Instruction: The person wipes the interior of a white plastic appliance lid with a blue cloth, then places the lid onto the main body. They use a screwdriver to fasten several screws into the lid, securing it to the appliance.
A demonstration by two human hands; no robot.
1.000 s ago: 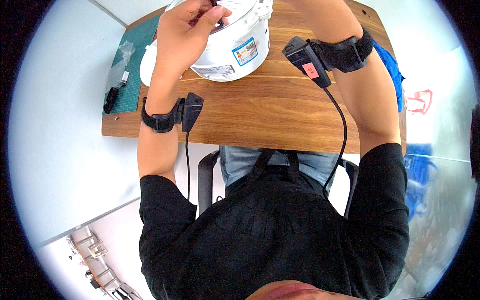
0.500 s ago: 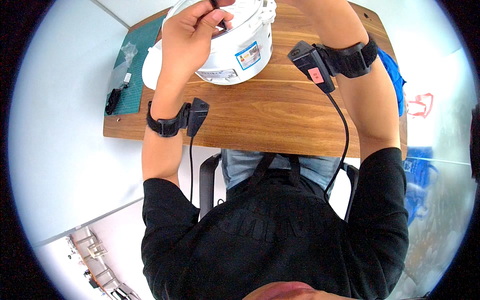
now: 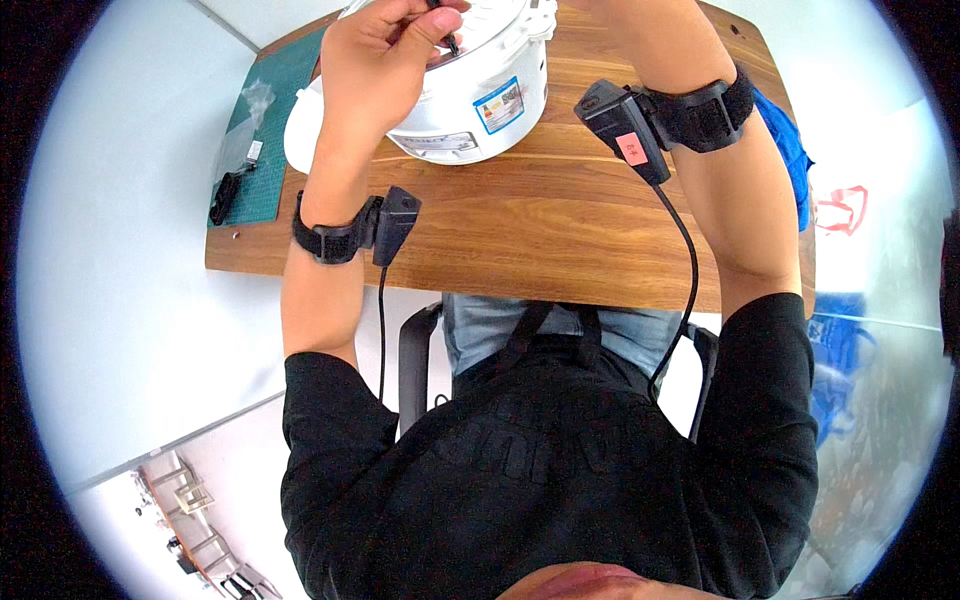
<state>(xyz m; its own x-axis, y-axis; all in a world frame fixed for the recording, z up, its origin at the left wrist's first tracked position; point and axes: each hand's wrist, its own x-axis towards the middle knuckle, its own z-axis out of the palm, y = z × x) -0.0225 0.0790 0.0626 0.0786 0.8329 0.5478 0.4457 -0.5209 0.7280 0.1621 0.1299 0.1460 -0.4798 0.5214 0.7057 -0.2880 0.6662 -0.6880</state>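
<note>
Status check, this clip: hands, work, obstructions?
Left hand pinching slim black piece. Right hand beyond upper edge. White appliance on wooden table, partly hidden by left hand.

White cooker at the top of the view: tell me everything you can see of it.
The white cooker has a rounded, plastic-looking body, upright on the wooden table, its far side cut off by the picture's edge. A blue-bordered label and a grey label sit on its near side; a white fitting projects at upper right. The left hand holds a slim black object by it; contact with the cooker is unclear.
</note>
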